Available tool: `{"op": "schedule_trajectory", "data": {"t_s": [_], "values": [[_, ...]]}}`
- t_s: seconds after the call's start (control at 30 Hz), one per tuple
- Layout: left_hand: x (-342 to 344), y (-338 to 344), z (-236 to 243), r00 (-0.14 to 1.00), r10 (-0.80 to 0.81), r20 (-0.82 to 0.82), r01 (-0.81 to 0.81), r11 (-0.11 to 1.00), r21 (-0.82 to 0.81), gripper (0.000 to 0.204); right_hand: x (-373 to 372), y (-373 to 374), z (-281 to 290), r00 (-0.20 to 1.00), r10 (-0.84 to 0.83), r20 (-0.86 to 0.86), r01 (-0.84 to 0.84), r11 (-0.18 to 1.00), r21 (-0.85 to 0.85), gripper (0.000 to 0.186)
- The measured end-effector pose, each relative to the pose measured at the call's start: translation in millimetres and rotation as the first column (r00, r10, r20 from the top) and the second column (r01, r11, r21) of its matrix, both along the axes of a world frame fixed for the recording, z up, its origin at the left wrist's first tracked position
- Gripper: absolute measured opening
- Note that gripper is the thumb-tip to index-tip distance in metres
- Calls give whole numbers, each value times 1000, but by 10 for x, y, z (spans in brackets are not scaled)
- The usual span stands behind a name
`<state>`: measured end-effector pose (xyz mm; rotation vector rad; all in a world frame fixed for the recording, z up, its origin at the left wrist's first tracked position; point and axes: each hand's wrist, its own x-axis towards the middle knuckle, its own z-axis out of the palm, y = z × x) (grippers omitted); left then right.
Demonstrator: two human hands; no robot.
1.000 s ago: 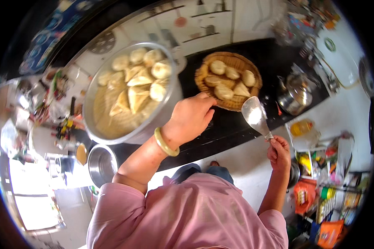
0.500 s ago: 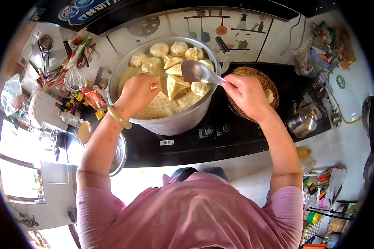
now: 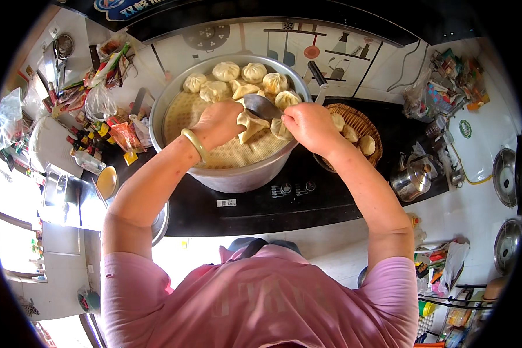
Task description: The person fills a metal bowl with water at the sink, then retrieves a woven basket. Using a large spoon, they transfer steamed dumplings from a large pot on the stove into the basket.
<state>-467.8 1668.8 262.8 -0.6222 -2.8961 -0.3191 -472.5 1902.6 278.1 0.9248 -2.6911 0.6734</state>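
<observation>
Right hand [image 3: 310, 124] nearer left hand [image 3: 219, 123], tight around metal scoop [image 3: 262, 108]

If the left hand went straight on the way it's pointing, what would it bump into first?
Most likely the triangular bun, right at the left hand, then perhaps the spoon; their heights are hard to judge.

Steel kettle [image 3: 410, 181] on the black counter [image 3: 232, 217], right end. Two round metal lids [image 3: 505, 178] far right (can't tell from where I'm standing what holds them). Left side: clear bottle [image 3: 90, 161], dark bottles [image 3: 100, 132], red packet [image 3: 125, 137] just beside. Utensil decals [image 3: 312, 52] on the backsplash [image 3: 377, 78].
</observation>
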Motion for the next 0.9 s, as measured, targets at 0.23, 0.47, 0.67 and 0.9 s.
{"op": "schedule_trajectory", "data": {"t_s": [0.23,0.47,0.67,0.9], "values": [[36,99,23,999,12,51,-17,995,96,33,-40,63,26,993,7,114,12,986,-164,19],[81,124,-28,997,80,-17,-75,980,187,26,-38,102,109,992,71,107,-43,969,-241,21],[28,-102,-141,995,94,-23,-82,949,305,18,-65,58,71,997,66,34,-51,942,-332,21],[-29,-178,-177,999,53,8,-52,925,375,17,-65,-46,-12,983,55,178,-25,985,-170,17]]}}
